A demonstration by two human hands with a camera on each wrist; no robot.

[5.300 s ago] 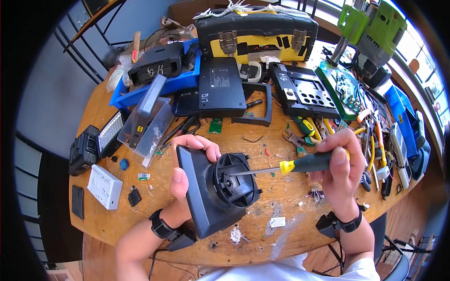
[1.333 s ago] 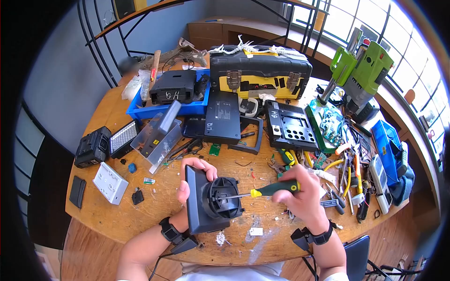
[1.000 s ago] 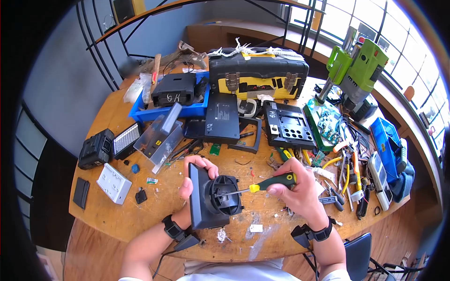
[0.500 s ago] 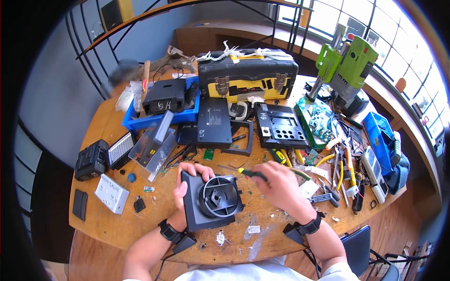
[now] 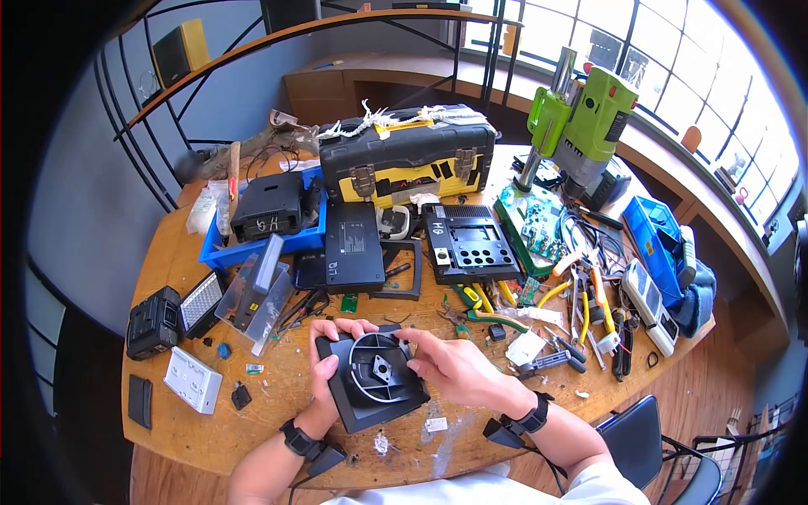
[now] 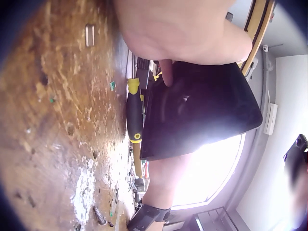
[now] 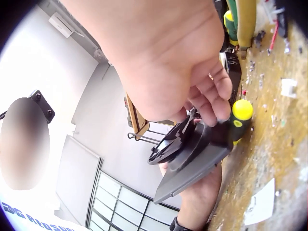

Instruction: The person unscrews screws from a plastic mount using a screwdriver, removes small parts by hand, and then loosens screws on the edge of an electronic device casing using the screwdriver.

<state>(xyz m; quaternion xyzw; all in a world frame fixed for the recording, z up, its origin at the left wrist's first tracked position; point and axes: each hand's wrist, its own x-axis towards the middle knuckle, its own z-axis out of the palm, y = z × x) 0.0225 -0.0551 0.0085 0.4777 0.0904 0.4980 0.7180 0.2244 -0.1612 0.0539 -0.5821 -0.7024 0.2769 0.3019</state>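
My left hand (image 5: pixel 324 370) grips the left edge of a black square housing (image 5: pixel 346 399), fingers behind it and thumb in front. The round mount (image 5: pixel 381 369) on it, with its ring and crossbars, faces up. At the mount's right side, my right hand (image 5: pixel 454 366) holds the ring between index finger and thumb. In the right wrist view its other fingers (image 7: pixel 207 98) are bent loosely beside the housing (image 7: pixel 192 168). A screwdriver (image 6: pixel 135 113) with dark handle and yellow ends lies on the table past the housing in the left wrist view.
Behind the hands stand a black and yellow toolbox (image 5: pixel 408 156), a blue tray (image 5: pixel 265 246) and a black panel (image 5: pixel 471 244). Pliers and other tools (image 5: pixel 589 311) crowd the right, below a green drill press (image 5: pixel 581 118). A white box (image 5: pixel 192 380) lies left.
The screwdriver has left my right hand, which has moved left onto the ring. My left hand has kept its grip, and the housing has turned so that the mount faces up more.
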